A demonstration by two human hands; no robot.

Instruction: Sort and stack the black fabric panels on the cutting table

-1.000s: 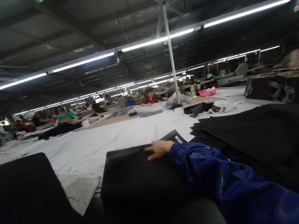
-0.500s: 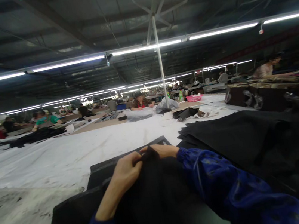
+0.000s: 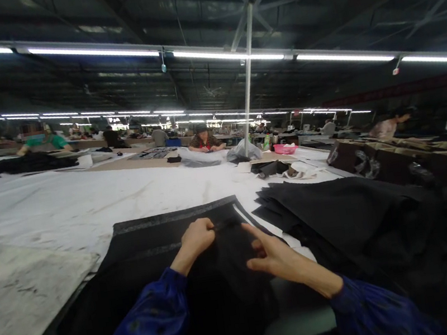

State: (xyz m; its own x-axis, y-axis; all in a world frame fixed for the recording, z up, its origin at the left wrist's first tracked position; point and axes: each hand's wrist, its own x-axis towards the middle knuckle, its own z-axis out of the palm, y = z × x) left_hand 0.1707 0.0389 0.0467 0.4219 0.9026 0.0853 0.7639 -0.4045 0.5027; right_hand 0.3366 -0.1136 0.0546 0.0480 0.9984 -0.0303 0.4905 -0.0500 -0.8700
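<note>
In front of me lies a black fabric piece (image 3: 228, 302), spread over other dark cloth with a greyish strip along its far edge. My left hand (image 3: 197, 236) is closed, pinching the fabric near its far end. To its right, my right hand (image 3: 273, 253) has its thumb and index finger apart, and no cloth shows between them. The index fingertip is close to or touching the raised part of the fabric; I cannot tell which. A white strip (image 3: 241, 214) shows at the right edge of the dark cloth beneath.
A fanned stack of black fabric (image 3: 341, 211) lies to the right. Brown bundles (image 3: 392, 163) stand behind it. White sheeting (image 3: 133, 187) covers the table, with a stained pale board (image 3: 25, 284) at left. A pole (image 3: 249, 78), a pink basin (image 3: 285, 149) and a seated person (image 3: 204, 141) are farther off.
My right hand has come off the fabric edge, moved right and nearer, and opened. My left hand keeps its pinch, a little farther forward. The fabric is lower and flatter; the view has tilted.
</note>
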